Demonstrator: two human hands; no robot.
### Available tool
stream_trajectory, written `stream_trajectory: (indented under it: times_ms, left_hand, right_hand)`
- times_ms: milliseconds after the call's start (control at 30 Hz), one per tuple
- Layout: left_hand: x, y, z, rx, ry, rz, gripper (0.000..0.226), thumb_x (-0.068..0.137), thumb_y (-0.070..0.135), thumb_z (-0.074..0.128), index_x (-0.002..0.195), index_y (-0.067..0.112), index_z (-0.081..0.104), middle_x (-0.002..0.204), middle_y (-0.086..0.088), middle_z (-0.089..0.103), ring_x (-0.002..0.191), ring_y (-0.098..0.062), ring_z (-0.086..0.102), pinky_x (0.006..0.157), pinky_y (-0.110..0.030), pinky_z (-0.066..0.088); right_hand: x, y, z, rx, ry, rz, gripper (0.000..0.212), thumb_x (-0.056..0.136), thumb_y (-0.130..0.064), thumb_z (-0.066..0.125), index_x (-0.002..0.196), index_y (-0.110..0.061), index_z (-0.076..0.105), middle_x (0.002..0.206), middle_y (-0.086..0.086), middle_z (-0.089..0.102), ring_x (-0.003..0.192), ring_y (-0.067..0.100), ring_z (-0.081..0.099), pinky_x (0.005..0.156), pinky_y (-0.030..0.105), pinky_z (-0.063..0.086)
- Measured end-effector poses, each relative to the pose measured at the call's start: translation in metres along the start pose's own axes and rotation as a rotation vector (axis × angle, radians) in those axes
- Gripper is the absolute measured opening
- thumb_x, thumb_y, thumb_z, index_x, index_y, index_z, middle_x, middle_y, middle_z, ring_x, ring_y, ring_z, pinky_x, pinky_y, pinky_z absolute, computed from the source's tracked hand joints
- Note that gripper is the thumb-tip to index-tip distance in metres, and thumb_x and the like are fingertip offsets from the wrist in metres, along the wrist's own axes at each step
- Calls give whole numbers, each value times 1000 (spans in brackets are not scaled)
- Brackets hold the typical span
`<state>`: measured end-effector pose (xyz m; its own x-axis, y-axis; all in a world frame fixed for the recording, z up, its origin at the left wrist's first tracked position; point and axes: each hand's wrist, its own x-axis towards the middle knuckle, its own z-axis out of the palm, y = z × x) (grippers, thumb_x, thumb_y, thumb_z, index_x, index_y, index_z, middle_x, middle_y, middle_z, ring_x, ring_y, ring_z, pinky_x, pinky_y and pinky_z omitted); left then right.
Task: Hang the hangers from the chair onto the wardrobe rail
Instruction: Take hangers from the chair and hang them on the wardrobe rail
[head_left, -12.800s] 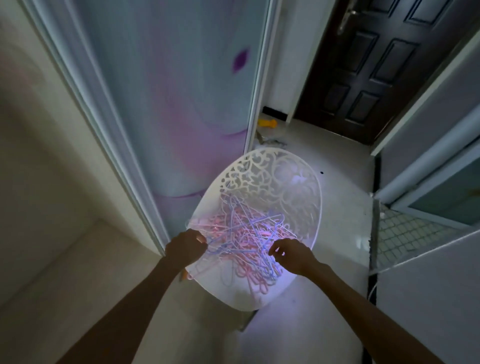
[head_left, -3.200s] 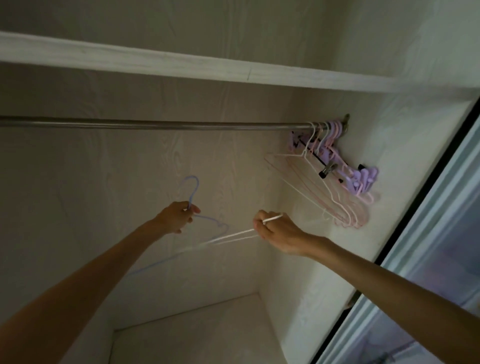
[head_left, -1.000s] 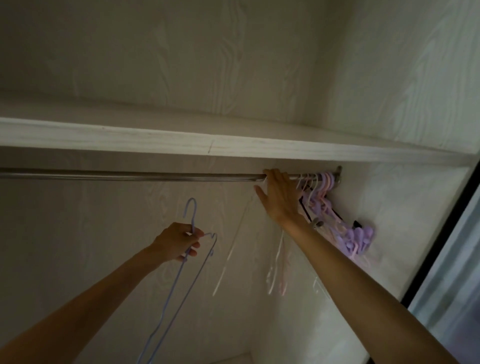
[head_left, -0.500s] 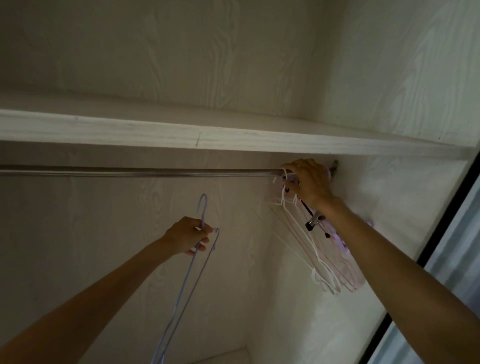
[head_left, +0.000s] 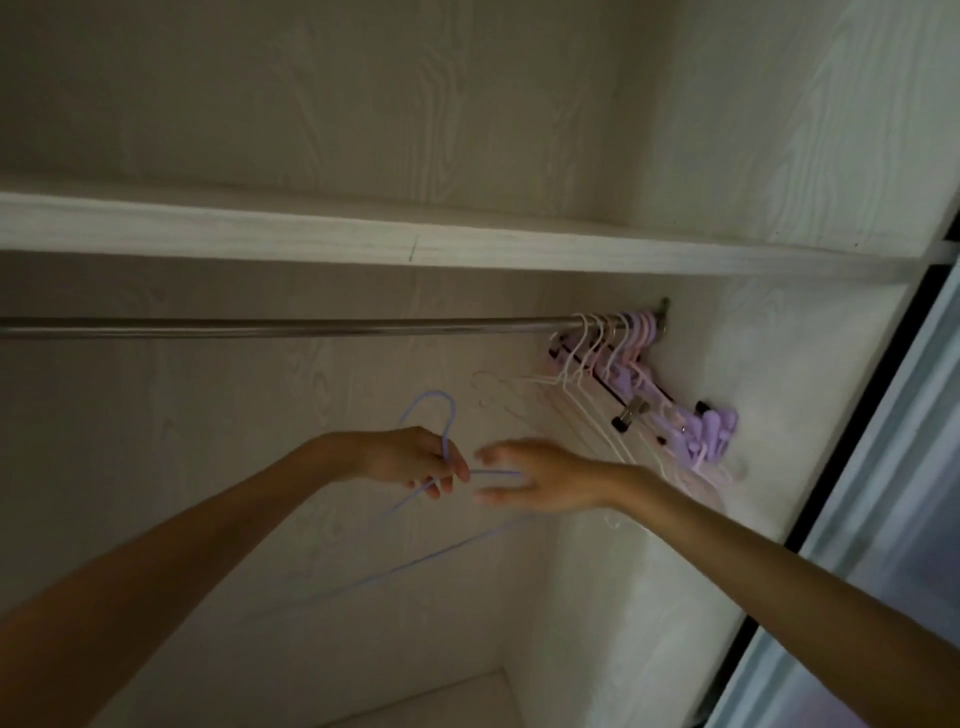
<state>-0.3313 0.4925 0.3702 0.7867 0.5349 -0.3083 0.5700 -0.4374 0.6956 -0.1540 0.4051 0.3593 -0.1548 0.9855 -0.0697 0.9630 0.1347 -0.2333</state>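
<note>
A metal wardrobe rail (head_left: 311, 327) runs across under a shelf. At its right end hang several pink, white and purple hangers (head_left: 597, 364), bunched against the side wall. My left hand (head_left: 410, 460) pinches the neck of a thin blue wire hanger (head_left: 441, 415), hook up, below the rail; more blue wire trails down from it. My right hand (head_left: 540, 475) is just right of it with fingers spread and straight, touching the blue wire and holding nothing. The chair is out of view.
A pale wooden shelf (head_left: 467, 244) sits directly above the rail. Purple clip hangers (head_left: 706, 436) lean on the right wall. A sliding door frame (head_left: 857, 441) borders the right side. The wardrobe floor (head_left: 415, 701) lies below.
My right hand has let go of the white hanger on the rail and dropped down to the left, next to my left hand. The view has tilted slightly down.
</note>
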Motion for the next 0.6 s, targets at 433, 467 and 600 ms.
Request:
stream_trajectory:
  times_ms: [433,467,600]
  left_hand:
    - [13,25,-45,258,939,324,31,86,7,60,114,19,65,112,1,64,105,-19,59,82,-25,47]
    - [18,22,-46,490,1001,261,42,87,13,58,129,19,54,128,-2,55,117,-23,51,91,-30,42]
    - [32,19,-41,887,913,9,71,89,19,54,150,16,17,153,-4,25,140,-25,26,116,-39,15]
  right_hand:
    - [-48,8,11,384,391,345,40,101,-21,32,60,-21,33,59,-6,37,58,10,37,51,25,26]
    - [-47,10,3,346,417,387,41,101,-21,32,60,-21,32,60,-6,37,63,14,39,51,28,25]
    - [-29,16,-23,297,477,476,37,101,-21,29,69,-11,46,80,15,51,79,24,52,63,27,30]
